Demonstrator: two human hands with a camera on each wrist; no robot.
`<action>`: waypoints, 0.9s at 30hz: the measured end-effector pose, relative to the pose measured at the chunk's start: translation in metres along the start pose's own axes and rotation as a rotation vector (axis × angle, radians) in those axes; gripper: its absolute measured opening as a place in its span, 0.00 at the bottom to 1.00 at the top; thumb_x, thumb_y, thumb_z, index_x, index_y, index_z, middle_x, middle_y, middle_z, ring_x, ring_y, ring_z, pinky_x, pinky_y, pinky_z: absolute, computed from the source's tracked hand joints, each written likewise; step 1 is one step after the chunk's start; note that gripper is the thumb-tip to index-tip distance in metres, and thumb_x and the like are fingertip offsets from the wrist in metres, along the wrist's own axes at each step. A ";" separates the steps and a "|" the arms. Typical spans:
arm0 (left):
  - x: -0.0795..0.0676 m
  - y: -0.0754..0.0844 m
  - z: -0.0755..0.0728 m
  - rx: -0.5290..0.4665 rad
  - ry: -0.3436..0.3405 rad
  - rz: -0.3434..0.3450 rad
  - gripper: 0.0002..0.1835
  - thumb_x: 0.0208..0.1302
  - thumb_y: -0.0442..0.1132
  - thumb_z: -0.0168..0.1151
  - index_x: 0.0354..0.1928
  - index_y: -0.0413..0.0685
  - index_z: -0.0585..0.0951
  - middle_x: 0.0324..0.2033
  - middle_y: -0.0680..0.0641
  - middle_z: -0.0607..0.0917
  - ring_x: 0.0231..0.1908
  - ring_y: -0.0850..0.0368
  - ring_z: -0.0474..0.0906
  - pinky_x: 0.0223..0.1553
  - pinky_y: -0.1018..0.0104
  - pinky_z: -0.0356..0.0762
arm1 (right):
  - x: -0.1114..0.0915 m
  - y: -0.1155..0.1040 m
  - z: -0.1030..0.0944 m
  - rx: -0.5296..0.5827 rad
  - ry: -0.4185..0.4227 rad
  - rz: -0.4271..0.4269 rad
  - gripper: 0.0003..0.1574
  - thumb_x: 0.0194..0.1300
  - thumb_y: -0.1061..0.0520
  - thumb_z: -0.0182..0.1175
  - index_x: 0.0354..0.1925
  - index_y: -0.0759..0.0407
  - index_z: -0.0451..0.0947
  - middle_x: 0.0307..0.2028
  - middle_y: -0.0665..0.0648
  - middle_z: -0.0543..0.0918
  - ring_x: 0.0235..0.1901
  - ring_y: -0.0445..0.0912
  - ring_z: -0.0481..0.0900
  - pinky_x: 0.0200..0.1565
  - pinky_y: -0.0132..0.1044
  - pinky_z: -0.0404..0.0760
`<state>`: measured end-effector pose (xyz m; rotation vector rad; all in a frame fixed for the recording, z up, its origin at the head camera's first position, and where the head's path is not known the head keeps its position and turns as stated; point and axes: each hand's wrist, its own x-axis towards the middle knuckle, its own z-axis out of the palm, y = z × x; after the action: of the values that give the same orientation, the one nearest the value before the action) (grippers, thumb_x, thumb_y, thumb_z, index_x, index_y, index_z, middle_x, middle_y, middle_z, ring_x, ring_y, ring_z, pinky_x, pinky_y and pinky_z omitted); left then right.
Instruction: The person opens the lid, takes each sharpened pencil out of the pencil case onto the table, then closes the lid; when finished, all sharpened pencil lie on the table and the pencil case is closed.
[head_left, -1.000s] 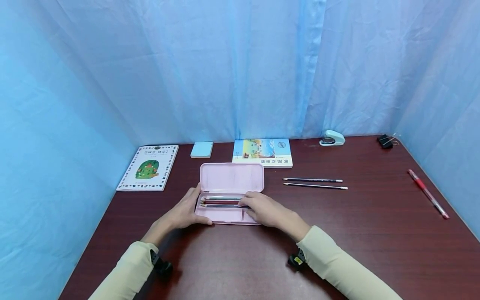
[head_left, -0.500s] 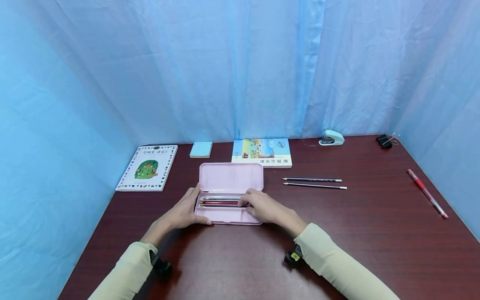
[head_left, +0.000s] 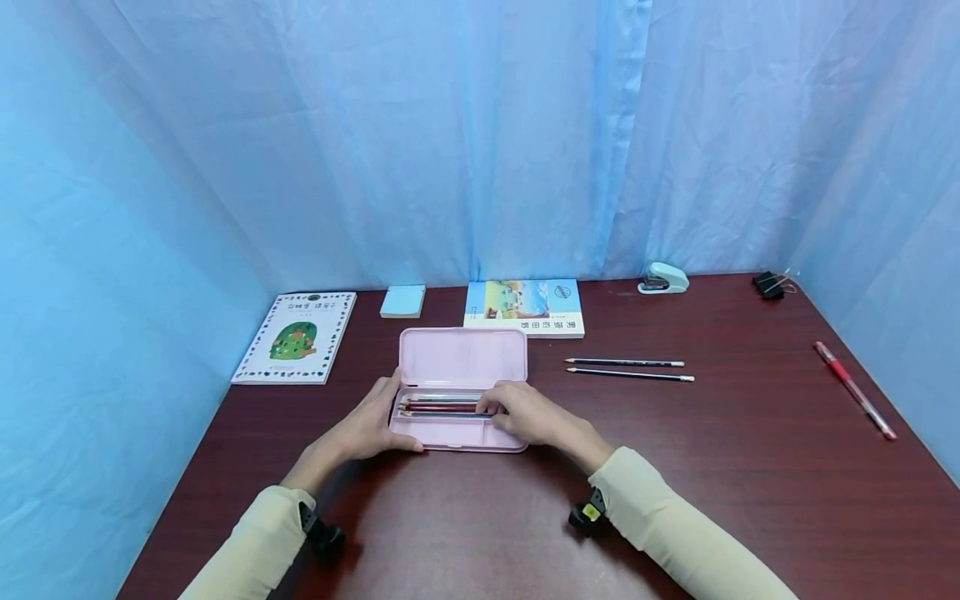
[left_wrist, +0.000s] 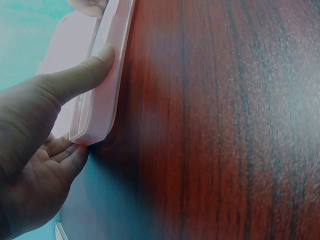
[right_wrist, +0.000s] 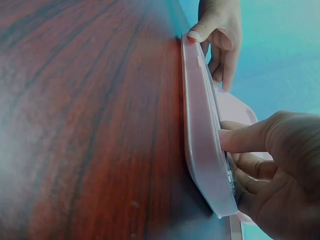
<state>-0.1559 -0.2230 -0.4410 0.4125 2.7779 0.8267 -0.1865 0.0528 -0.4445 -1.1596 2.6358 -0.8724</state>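
A pink pencil case [head_left: 442, 430] lies on the table with its lid [head_left: 463, 357] raised at the back. Several pencils [head_left: 442, 407] lie lengthwise in its long rear compartment. My left hand [head_left: 367, 423] grips the case's left end, thumb on the front edge and fingers round the side, as the left wrist view also shows. Reaching into the case's right part, my right hand [head_left: 525, 413] has its fingers bent and pinches the right end of a dark pencil [head_left: 450, 414]. Those fingertips and the pencil ends are partly hidden in the head view.
Two dark pencils [head_left: 630, 368] lie right of the case. Behind are a picture book [head_left: 525, 307], sticky notes [head_left: 402, 301], a stapler [head_left: 663, 279] and a binder clip [head_left: 769, 285]. A white book [head_left: 296, 337] lies left, a red pen [head_left: 855, 390] far right.
My right hand has shifted very slightly left, its fingers still inside the case, and the front pencil has shifted a little. My left hand keeps its hold on the case.
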 end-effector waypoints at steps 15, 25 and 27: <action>0.001 -0.002 0.000 -0.001 0.003 0.008 0.68 0.37 0.60 0.74 0.71 0.41 0.42 0.61 0.40 0.60 0.57 0.50 0.61 0.59 0.53 0.60 | -0.014 0.010 -0.031 0.055 0.101 0.006 0.12 0.58 0.65 0.61 0.40 0.54 0.83 0.36 0.48 0.82 0.38 0.40 0.77 0.42 0.36 0.75; 0.001 -0.003 0.002 -0.011 0.005 0.017 0.68 0.37 0.61 0.74 0.72 0.43 0.42 0.61 0.41 0.60 0.57 0.50 0.61 0.58 0.53 0.61 | -0.087 0.062 -0.080 0.001 0.246 0.131 0.12 0.57 0.63 0.63 0.39 0.50 0.84 0.35 0.47 0.82 0.34 0.40 0.74 0.38 0.38 0.73; 0.001 -0.003 0.002 -0.012 0.005 0.018 0.68 0.37 0.61 0.74 0.72 0.42 0.42 0.61 0.40 0.60 0.57 0.50 0.61 0.58 0.53 0.61 | -0.105 0.074 -0.084 -0.025 0.259 0.182 0.12 0.57 0.64 0.62 0.40 0.51 0.83 0.35 0.47 0.81 0.33 0.40 0.73 0.36 0.38 0.73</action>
<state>-0.1567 -0.2246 -0.4444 0.4345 2.7761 0.8491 -0.1888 0.2050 -0.4273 -0.8441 2.9066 -1.0170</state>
